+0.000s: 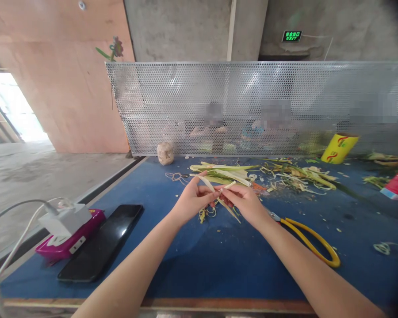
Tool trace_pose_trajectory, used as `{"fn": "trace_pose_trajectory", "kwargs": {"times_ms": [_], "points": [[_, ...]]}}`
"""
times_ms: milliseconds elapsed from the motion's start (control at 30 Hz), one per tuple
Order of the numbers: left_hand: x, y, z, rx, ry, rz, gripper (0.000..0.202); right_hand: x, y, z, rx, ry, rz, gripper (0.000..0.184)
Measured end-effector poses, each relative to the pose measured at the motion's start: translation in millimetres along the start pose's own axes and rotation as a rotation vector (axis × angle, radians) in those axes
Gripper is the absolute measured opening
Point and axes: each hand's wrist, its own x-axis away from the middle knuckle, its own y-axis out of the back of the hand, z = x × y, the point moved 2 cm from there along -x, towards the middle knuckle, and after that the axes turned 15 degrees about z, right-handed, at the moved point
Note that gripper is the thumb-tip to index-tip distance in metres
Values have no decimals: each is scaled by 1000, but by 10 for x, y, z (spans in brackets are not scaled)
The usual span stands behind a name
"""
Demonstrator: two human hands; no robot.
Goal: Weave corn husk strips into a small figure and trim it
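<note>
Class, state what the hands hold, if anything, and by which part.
The left hand and right hand pinch pale, leaf-like strips partway along, leaving ends sticking out; how many strips is unclear.

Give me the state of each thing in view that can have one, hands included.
Left hand: fingers closed, pinching
Right hand: fingers closed, pinching
Pale strips: held at the fingertips
Yellow-handled tool: lying down, jaws partly hidden, open or shut unclear
Phone: lying flat, dark
White adapter: on the power strip, cable attached
Yellow tube: tilted
Exit sign: lit
</note>
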Motion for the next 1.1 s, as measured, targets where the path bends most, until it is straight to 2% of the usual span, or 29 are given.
{"fn": "trace_pose_trajectory", "kwargs": {"times_ms": [167,233,333,400,467,567,667,800,967,1100], "points": [[-32,-36,40,-4,-97,-124,61,-20,-61,-52,-215,-38,41,25],[-37,-55,60,-19,-129,-185,63,-33,-107,-85,-327,-40,74,30],[-35,-80,93,-37,-159,-226,73,-47,-147,-114,-409,-11,24,33],[-23,-80,115,-72,-174,-302,79,-48,-169,-124,-458,-28,21,35],[-13,-85,140,-123,-170,-349,77,-47,-199,-130,-501,-75,79,37],[-6,-115,174,-189,-159,-344,73,-53,-228,-137,-504,-99,114,35],[-1,-165,195,-212,-143,-330,72,-67,-222,-149,-434,-97,44,32],[10,-217,180,-227,-111,-341,64,-72,-184,-166,-290,-104,-86,40],[20,-237,105,-259,-154,-376,74,-64,-165,-170,-174,-68,-208,39],[38,-269,71,-279,-217,-423,75,-66,-177,-142,-183,-29,-272,39]]}}
